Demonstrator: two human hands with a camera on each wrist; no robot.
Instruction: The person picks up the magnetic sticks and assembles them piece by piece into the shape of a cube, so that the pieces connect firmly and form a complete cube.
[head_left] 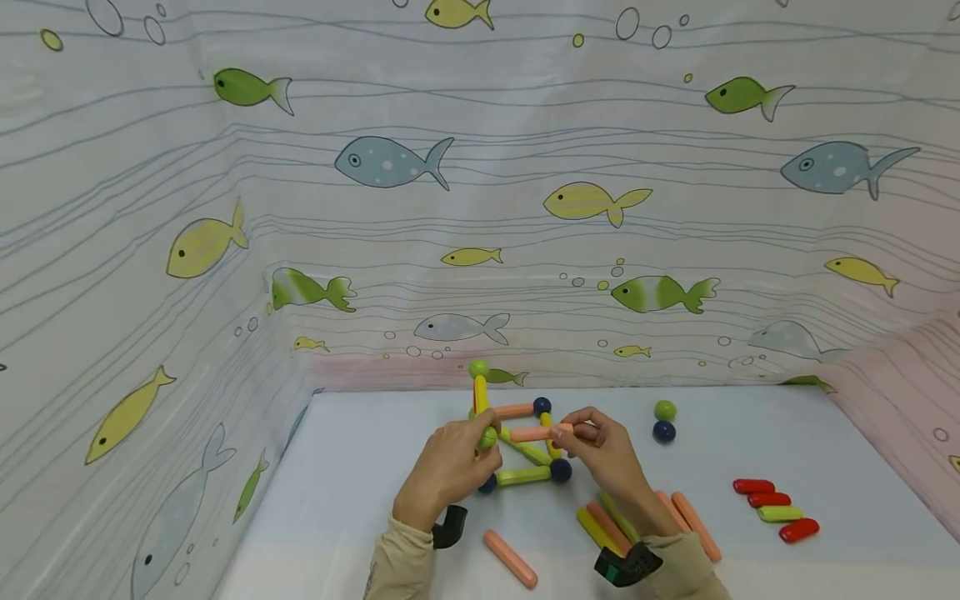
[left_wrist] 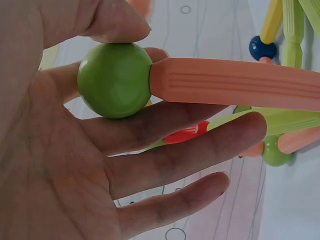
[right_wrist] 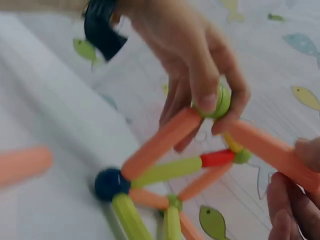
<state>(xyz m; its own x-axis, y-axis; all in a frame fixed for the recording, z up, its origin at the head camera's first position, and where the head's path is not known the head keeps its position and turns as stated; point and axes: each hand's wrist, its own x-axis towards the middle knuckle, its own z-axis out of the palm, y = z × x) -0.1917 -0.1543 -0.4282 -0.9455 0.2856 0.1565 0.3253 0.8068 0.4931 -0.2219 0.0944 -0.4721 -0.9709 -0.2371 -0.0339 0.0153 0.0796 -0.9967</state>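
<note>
My left hand [head_left: 453,462] pinches a green ball [left_wrist: 115,80] between thumb and fingertips, its other fingers spread out. An orange rod [right_wrist: 270,150] reaches from that ball to my right hand [head_left: 611,458], which pinches the rod's other end. In the left wrist view, the ball's side meets a ribbed orange rod [left_wrist: 235,82]. The ball belongs to a frame of rods and balls on the table. A second orange rod [right_wrist: 160,142] slopes from it to a dark blue ball [right_wrist: 112,184]. Behind my left hand, a yellow rod [head_left: 481,395] rises to a green ball [head_left: 478,368].
A loose orange rod [head_left: 511,558] lies in front, with a yellow rod [head_left: 597,532] and others by my right wrist. Farther right are orange rods [head_left: 696,525] and several short pieces, including a red one [head_left: 799,531]. A green ball [head_left: 665,410] and navy ball [head_left: 663,431] sit behind.
</note>
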